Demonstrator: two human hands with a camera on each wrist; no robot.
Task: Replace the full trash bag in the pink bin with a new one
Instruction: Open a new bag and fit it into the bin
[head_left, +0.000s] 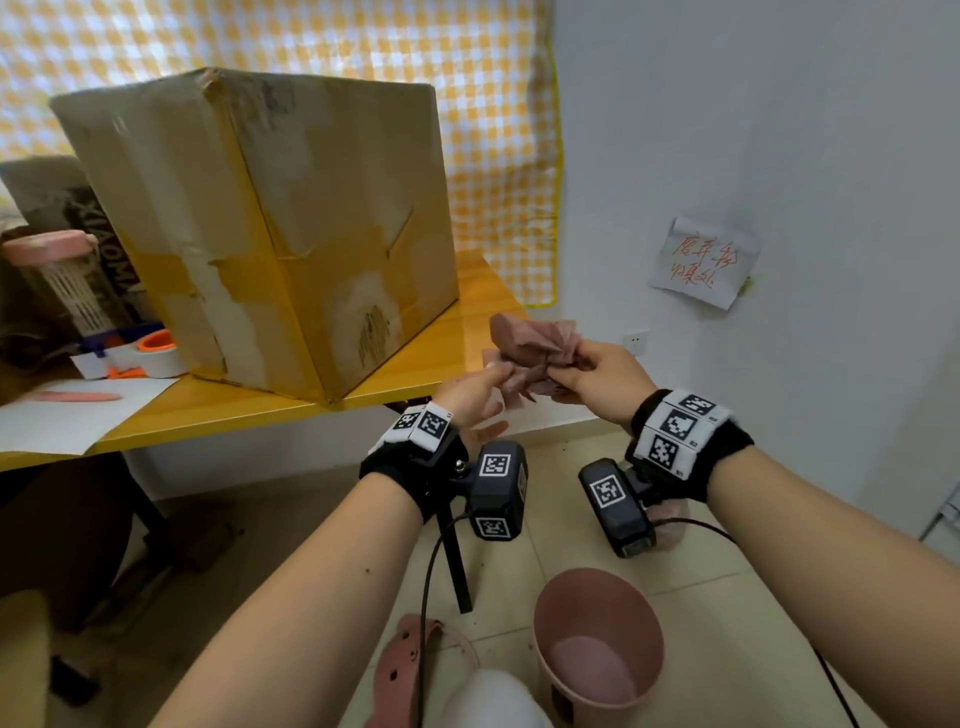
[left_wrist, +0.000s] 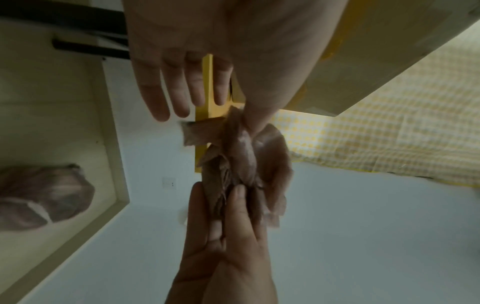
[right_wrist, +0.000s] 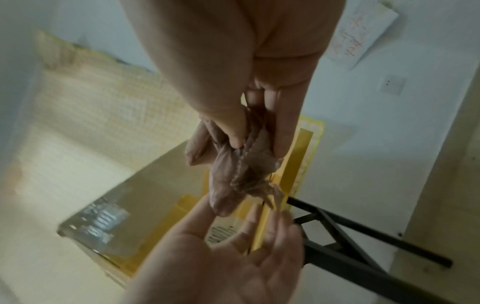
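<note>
1. Head view shows both hands raised in front of the chest, working a crumpled pink new bag (head_left: 535, 345) between them, just off the counter (head_left: 260, 410) corner.
2. Seen from the right wrist, the right hand (head_left: 602, 379) pinches the folded plastic between thumb and fingers (right_wrist: 285, 131), clamped on the bunched end.
3. The left hand (head_left: 475, 397) meets the bag from 9 o'clock; its thumb presses into the folds in the left-wrist view, while its other fingers (left_wrist: 166, 98) stay straight and spread. I read it as a light pinch with the thumb, though the far side of that grip is hidden.
4. The pink bin (head_left: 597, 639) stands on the floor at 6 o'clock of the hands, its mouth up and no liner folded over its rim; a pale sheen at the bottom is too unclear to name.
5. A tied, filled bag (left_wrist: 44, 197) lies on the floor by the wall, seen from the left wrist, so the old bag seems to be out already.
6. My judgement: the step in hand is unfolding the fresh liner and finding its open mouth.
7. The next move calls for separating the two plastic layers, shaking the bag open, then lowering it toward 6 o'clock into the bin and turning the edge over the rim.
8. Thin film clings to itself, so both hands will likely need to rub the layers apart.
</note>
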